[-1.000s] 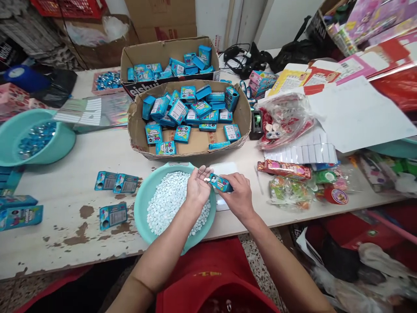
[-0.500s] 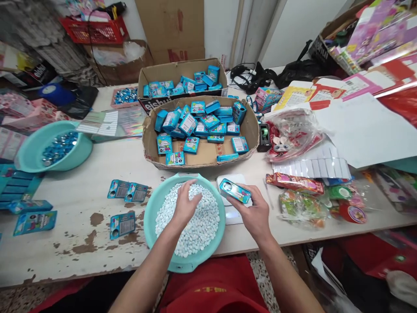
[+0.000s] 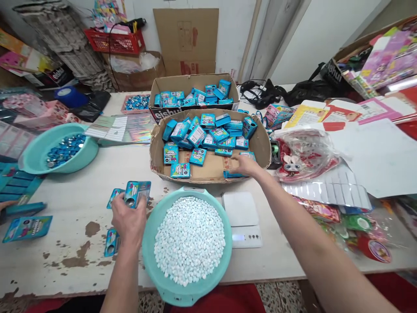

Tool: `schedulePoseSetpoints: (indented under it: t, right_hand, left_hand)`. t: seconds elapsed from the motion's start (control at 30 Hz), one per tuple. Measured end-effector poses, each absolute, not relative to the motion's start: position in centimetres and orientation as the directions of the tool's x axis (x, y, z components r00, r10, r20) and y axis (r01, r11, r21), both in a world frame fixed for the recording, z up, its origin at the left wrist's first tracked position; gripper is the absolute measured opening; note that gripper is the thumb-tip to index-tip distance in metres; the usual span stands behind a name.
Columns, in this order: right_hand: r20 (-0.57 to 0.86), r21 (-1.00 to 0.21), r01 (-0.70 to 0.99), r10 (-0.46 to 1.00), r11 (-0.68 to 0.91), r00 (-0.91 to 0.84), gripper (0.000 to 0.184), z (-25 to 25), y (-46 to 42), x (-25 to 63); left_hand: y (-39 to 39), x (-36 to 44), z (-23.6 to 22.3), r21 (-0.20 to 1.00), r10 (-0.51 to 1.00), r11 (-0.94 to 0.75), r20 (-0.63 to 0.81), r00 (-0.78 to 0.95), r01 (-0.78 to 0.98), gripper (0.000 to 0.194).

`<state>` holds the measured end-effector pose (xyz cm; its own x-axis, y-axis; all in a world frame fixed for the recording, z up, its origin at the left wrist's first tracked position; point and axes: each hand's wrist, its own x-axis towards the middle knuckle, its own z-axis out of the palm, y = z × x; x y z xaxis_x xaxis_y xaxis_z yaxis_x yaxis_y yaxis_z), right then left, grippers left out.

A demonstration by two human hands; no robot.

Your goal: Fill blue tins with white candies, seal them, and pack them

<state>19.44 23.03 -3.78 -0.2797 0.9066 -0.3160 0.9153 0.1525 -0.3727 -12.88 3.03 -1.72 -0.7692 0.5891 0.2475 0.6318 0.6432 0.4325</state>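
White tabletop [image 3: 97,167]: left hand [image 3: 127,219] pinches blue box [image 3: 131,189]; right hand [image 3: 245,165] in carton [image 3: 206,171], its grip unclear.

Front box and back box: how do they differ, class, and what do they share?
The front box has the right hand inside it; the back box has no hand in it. The front box's facing wall is brown, whereas the back box's is dark with white lettering. Both are open cardboard boxes holding blue packs.

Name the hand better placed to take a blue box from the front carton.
Right, probably: the right hand is inside the front carton, while the left hand holds a blue box beside the teal bowl.
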Motion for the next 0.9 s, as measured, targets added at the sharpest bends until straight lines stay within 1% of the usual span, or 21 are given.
schedulePoseSetpoints:
  t: [0.03, 0.07, 0.1, 0.2, 0.3, 0.33, 0.37, 0.4, 0.43, 0.47, 0.5, 0.53, 0.57, 0.63, 0.7, 0.73, 0.77, 0.83, 0.9]
  right_hand:
    - [-0.455, -0.296, 0.938, 0.837, 0.18, -0.305, 0.058, -4.5, 24.2, 19.3]
    - [-0.546, -0.249, 0.947, 0.778, 0.205, -0.312, 0.055, -5.1, 25.0, 19.1]
    - [-0.583, -0.227, 0.949, 0.75, 0.219, -0.312, 0.05, -5.8, 25.4, 18.8]
    - [-0.539, -0.233, 0.947, 0.78, 0.223, -0.316, 0.037, -7.1, 25.6, 18.4]
    - [-0.447, -0.263, 0.937, 0.832, 0.229, -0.329, 0.034, -6.7, 25.3, 19.3]
    - [-0.397, -0.3, 0.926, 0.853, 0.23, -0.34, 0.034, -6.2, 25.0, 19.7]
    - [-0.331, -0.392, 0.894, 0.874, 0.217, -0.357, 0.035, -5.4, 24.5, 20.2]
    - [-0.258, -0.54, 0.821, 0.892, 0.185, -0.371, 0.037, -4.6, 23.8, 20.6]
    - [-0.193, -0.717, 0.686, 0.91, 0.125, -0.368, 0.039, -3.6, 22.7, 21.0]
    - [-0.15, -0.876, 0.481, 0.928, 0.035, -0.34, 0.041, -2.7, 21.4, 21.3]
    - [-0.154, -0.966, 0.247, 0.941, -0.08, -0.301, 0.043, -1.8, 19.9, 21.5]
    - [-0.206, -0.979, 0.052, 0.945, -0.199, -0.256, 0.043, -1.1, 18.2, 21.7]
    - [-0.284, -0.948, -0.079, 0.933, -0.307, -0.221, 0.043, -0.6, 16.4, 21.9]
    - [-0.433, -0.855, -0.237, 0.887, -0.461, -0.163, 0.04, -0.1, 12.9, 22.4]
    - [-0.533, -0.772, -0.34, 0.838, -0.537, -0.116, 0.034, -0.4, 9.7, 23.2]
    - [-0.57, -0.737, -0.386, 0.817, -0.555, -0.087, 0.031, -0.7, 8.3, 23.8]
    - [-0.605, -0.705, -0.425, 0.794, -0.568, -0.059, 0.028, -1.1, 6.9, 24.4]
    - [-0.658, -0.664, -0.462, 0.753, -0.588, -0.011, 0.026, -2.0, 4.4, 26.0]
    - [-0.683, -0.659, -0.461, 0.73, -0.594, 0.037, 0.03, -2.7, 1.9, 27.7]
  left_hand:
    - [3.6, -13.9, -2.9, 0.391, 0.597, 0.673, 0.214, -0.773, 0.628, 0.054]
    - [4.2, -14.7, -4.0, 0.354, 0.614, 0.692, 0.168, -0.771, 0.629, 0.053]
    - [4.9, -15.4, -5.1, 0.321, 0.635, 0.701, 0.125, -0.763, 0.636, 0.051]
    - [6.4, -16.5, -7.1, 0.254, 0.703, 0.674, 0.067, -0.708, 0.694, 0.038]
    - [6.7, -16.6, -7.8, 0.22, 0.73, 0.648, 0.091, -0.677, 0.729, 0.026]
    - [6.5, -16.5, -7.9, 0.212, 0.732, 0.646, 0.099, -0.674, 0.733, 0.024]
    - [6.2, -16.3, -8.0, 0.206, 0.736, 0.642, 0.106, -0.669, 0.739, 0.023]
    - [5.9, -16.2, -8.1, 0.205, 0.74, 0.634, 0.116, -0.662, 0.745, 0.022]
    - [5.5, -16.1, -8.1, 0.207, 0.745, 0.624, 0.131, -0.654, 0.753, 0.022]
    - [5.2, -16.0, -8.1, 0.21, 0.748, 0.616, 0.148, -0.647, 0.76, 0.021]
    - [4.9, -16.0, -8.1, 0.216, 0.748, 0.608, 0.166, -0.642, 0.764, 0.022]
    - [4.6, -16.0, -7.9, 0.226, 0.748, 0.598, 0.187, -0.637, 0.769, 0.023]
    - [4.4, -15.9, -7.8, 0.242, 0.751, 0.58, 0.211, -0.626, 0.778, 0.024]
    - [4.1, -15.6, -7.4, 0.295, 0.772, 0.503, 0.27, -0.576, 0.812, 0.028]
    - [3.6, -14.5, -7.5, 0.384, 0.814, 0.363, 0.312, -0.489, 0.849, 0.032]
    - [3.2, -13.7, -7.8, 0.432, 0.852, 0.28, 0.3, -0.429, 0.857, 0.033]
    - [2.7, -12.6, -8.3, 0.478, 0.899, 0.2, 0.257, -0.354, 0.855, 0.033]
    - [1.4, -10.3, -9.8, 0.546, 0.975, 0.102, 0.112, -0.193, 0.832, 0.035]
    - [0.4, -8.0, -11.5, 0.537, 0.993, 0.106, -0.02, -0.113, 0.837, 0.04]
